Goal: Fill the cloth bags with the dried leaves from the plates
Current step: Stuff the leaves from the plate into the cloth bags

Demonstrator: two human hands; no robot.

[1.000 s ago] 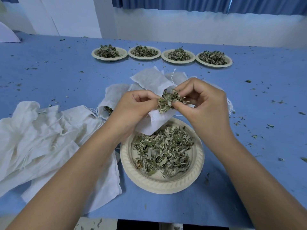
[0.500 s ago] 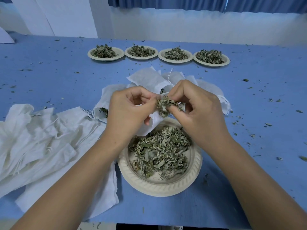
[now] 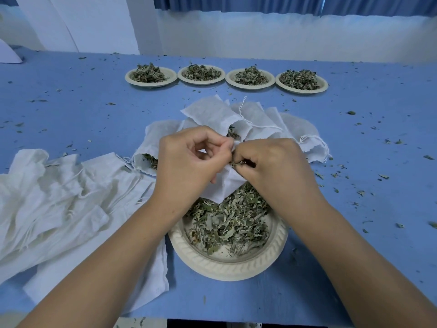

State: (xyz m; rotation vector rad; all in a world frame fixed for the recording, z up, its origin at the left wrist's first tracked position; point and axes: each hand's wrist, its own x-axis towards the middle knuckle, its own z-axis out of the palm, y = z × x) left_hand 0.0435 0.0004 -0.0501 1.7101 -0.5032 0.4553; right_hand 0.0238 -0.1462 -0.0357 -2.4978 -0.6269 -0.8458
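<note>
A cream paper plate [image 3: 227, 266] heaped with dried leaves [image 3: 227, 221] sits near the table's front edge. Above its far rim my left hand [image 3: 189, 162] pinches the mouth of a small white cloth bag [image 3: 224, 185], which hangs down onto the leaves. My right hand [image 3: 274, 166] has its curled fingers at the bag's mouth with a pinch of dried leaves [image 3: 238, 163] in them. Several filled bags [image 3: 212, 114] lie just beyond my hands. A pile of flat empty bags [image 3: 59, 197] lies to the left.
Several more plates of leaves [image 3: 225, 78] stand in a row at the back of the blue table [image 3: 71, 102]. Loose leaf crumbs are scattered over the table, mostly on the right. A white wall and blue curtain close the far side.
My hands have come lower and closer together. The clump of leaves held up in my right fingers is now mostly down inside the bag's mouth.
</note>
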